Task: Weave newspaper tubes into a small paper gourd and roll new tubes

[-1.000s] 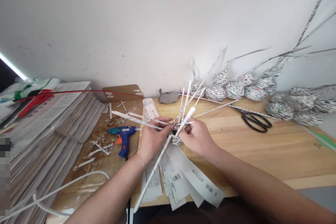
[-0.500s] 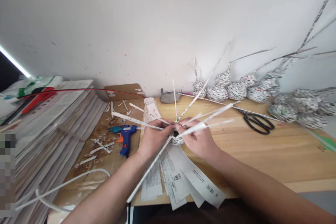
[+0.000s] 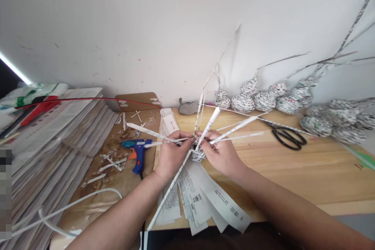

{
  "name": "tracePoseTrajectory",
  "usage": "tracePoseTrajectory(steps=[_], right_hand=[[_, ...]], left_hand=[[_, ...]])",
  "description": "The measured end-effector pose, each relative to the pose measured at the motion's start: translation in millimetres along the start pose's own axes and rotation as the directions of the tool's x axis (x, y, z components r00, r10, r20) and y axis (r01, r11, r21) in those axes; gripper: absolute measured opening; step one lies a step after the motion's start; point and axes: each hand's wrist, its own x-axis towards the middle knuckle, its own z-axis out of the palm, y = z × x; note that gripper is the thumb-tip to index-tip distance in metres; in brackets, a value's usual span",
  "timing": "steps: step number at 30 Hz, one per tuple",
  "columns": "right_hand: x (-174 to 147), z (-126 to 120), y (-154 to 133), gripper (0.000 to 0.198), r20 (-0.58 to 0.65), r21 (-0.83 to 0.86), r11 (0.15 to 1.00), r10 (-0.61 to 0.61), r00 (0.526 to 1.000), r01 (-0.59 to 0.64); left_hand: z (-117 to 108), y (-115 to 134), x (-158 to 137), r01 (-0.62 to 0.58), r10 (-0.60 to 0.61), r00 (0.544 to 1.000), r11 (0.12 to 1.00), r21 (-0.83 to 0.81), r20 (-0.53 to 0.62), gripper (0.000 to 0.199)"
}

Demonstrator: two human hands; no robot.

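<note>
A small woven paper piece made of rolled newsprint sits between my hands above the table, with several long paper tubes fanning out from it. My left hand is closed on its left side, thumb and fingers pinching the tubes at the rim. Opposite it, my right hand is closed too, its fingers gripping tubes on the right side. One tube slants down toward me across my left wrist. Cut newspaper strips lie spread beneath the piece.
A blue glue gun rests among paper scraps on cardboard at left, beside a tall newspaper stack. Black scissors lie to the right. Several woven gourd shapes stand along the wall. A white cable loops at front left.
The long upright tube has swung left and stands steeper. A thick tube by my right hand has turned from pointing right to pointing upward. Both hands stay at the woven piece.
</note>
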Motion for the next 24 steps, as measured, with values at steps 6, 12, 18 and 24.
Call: tracePoseTrajectory(steps=[6, 12, 18, 24], right_hand=[[0, 0, 2, 0.021, 0.034, 0.113, 0.986, 0.121, 0.992, -0.124], [-1, -3, -1, 0.02, 0.019, 0.01, 0.996, 0.092, 0.996, -0.093], [1, -3, -2, 0.022, 0.1, 0.163, 0.963, 0.201, 0.975, -0.215], [-3, -3, -7, 0.018, 0.165, 0.218, 0.94, 0.228, 0.959, -0.261]], left_hand=[[0, -11, -2, -0.093, 0.093, 0.994, 0.996, -0.004, 0.051, 0.014], [-1, -12, -2, -0.11, 0.106, 0.991, 0.993, 0.045, 0.083, 0.011], [-1, -11, -4, -0.109, 0.105, 0.994, 0.989, 0.104, 0.041, 0.012], [-3, -13, -1, -0.122, 0.119, 0.992, 0.987, 0.104, 0.036, 0.011]])
